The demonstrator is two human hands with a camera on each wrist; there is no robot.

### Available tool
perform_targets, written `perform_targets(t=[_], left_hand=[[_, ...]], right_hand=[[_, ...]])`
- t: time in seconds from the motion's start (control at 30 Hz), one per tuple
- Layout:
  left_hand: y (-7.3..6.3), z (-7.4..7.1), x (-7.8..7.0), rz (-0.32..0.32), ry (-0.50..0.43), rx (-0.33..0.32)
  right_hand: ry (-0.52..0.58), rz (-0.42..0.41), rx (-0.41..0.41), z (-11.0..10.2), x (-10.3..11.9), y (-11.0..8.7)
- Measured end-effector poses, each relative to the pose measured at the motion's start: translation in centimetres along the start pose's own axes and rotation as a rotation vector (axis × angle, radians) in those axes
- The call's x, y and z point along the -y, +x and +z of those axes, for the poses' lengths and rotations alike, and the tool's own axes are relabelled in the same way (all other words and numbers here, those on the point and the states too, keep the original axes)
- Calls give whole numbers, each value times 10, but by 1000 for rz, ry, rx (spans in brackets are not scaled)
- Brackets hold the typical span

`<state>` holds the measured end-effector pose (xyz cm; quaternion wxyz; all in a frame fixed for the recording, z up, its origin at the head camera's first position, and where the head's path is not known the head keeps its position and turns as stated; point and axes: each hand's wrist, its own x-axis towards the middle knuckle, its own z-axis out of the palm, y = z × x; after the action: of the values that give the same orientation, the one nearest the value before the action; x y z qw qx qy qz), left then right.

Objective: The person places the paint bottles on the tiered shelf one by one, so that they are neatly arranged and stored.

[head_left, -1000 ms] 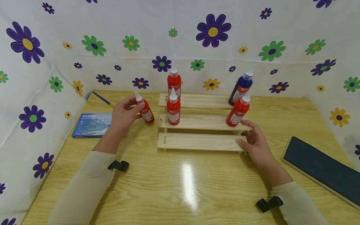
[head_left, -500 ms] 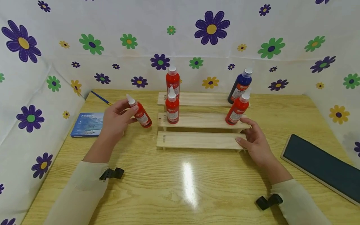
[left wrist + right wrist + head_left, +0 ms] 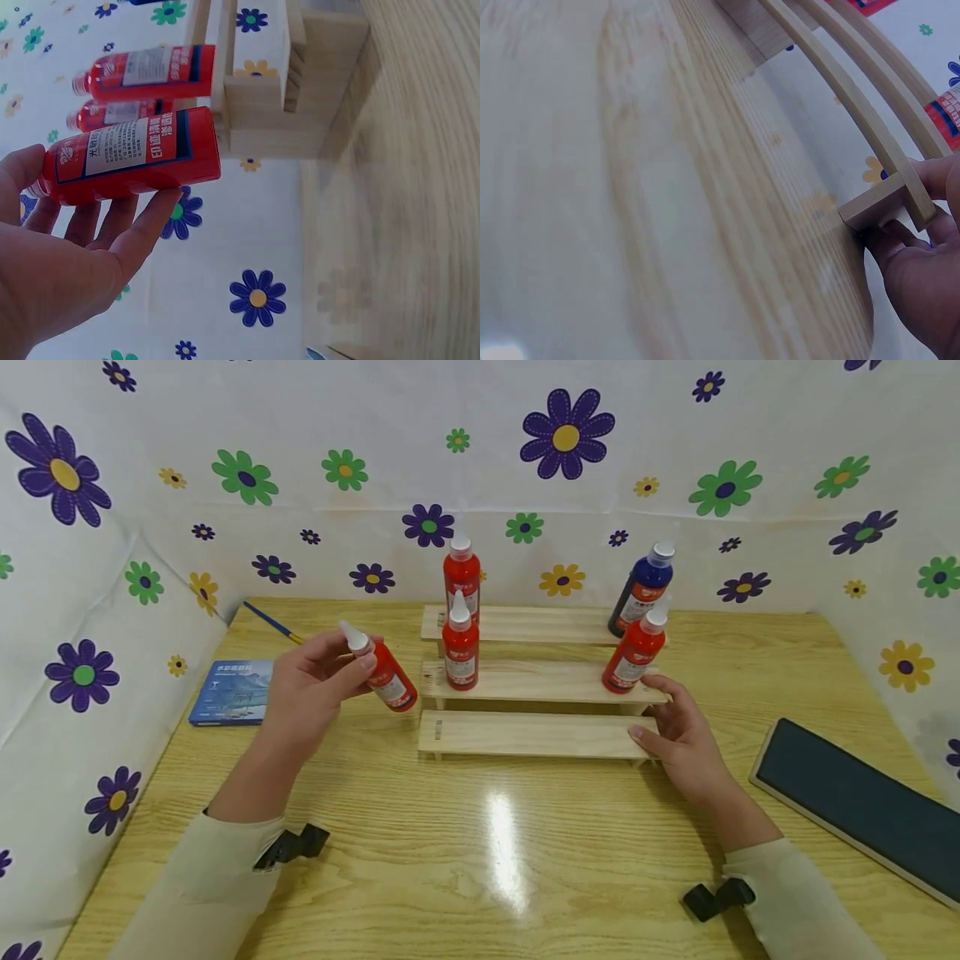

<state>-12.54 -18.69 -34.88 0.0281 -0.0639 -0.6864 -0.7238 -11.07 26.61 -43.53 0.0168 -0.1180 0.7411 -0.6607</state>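
My left hand (image 3: 311, 693) holds a red squeeze bottle (image 3: 392, 681) near its white nozzle cap, thumb on one side and fingers on the other. The bottle tilts, base toward the wooden stepped rack (image 3: 540, 732), just off the rack's left end. Its printed label (image 3: 124, 146) faces the left wrist camera. My right hand (image 3: 686, 743) grips the rack's right end, thumb at the lowest step. On the middle step stand a red bottle (image 3: 461, 652) at left and another red bottle (image 3: 634, 653) at right. The top step bears a red bottle (image 3: 462, 572), partly hidden, and a dark blue bottle (image 3: 643, 589).
Behind my left hand lies a blue box (image 3: 231, 693), partly covered by the hand, with a blue-and-yellow paintbrush (image 3: 272, 621) beyond it. A dark padded board (image 3: 855, 810) lies at the right of the wood-grain table (image 3: 450, 843). Flower-printed cloth (image 3: 495, 477) surrounds the back and sides.
The bottle in my left hand has come toward me and tilted further, its nozzle leaning left. It shifted left, then slightly back right. My right hand has stayed at the rack.
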Motion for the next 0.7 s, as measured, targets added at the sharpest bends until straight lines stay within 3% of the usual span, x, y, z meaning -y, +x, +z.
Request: perform_targets(t=[0.23,0.5,0.7], left_hand=[[-9,19,-5,36,61,62],[-13,37,0,54,151,113],[-13,47,6,66,162,139]], right_hand=[[-13,3,-3,0,0,-1],[-16,10,-2,0,1,-1],[-40,18,-4,-1,0,0]])
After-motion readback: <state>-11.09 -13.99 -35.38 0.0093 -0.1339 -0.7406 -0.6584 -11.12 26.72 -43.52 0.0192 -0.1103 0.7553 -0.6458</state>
